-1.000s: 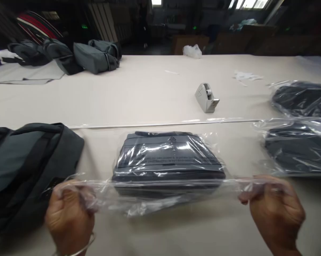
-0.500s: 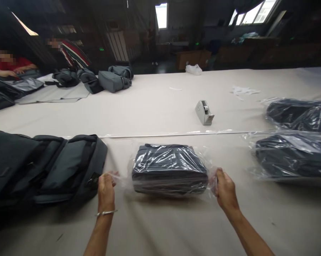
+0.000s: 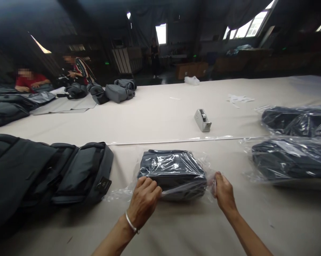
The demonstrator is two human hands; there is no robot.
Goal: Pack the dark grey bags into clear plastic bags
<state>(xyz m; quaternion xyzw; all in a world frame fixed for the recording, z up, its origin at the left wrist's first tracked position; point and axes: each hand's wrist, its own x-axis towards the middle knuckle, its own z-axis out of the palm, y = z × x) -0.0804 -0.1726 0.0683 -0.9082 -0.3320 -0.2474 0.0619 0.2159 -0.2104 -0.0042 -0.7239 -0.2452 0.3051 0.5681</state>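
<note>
A dark grey bag [image 3: 173, 163] lies inside a clear plastic bag [image 3: 132, 188] on the table before me. At its front left corner is my left hand [image 3: 146, 195], fingers curled closed on the plastic; the fingertips are hidden. My right hand [image 3: 223, 190] pinches the loose plastic at the right end, a little apart from the grey bag itself. Left of my left hand, a dark grey backpack [image 3: 83, 170] with a black tag [image 3: 104, 185] lies among other unwrapped bags.
Two more plastic-wrapped bags [image 3: 285, 158] lie at the right. Beyond the table's seam stand a grey tape dispenser [image 3: 202, 121], white scraps [image 3: 239, 99] and a crumpled white plastic bag [image 3: 191, 81]. Grey bags [image 3: 119, 93] lie at the far left, near two people [image 3: 32, 81].
My left hand has moved right, from the plastic's loose left end to the front left corner of the wrapped bag. My right hand still pinches the right end. The view has tilted up slightly.
</note>
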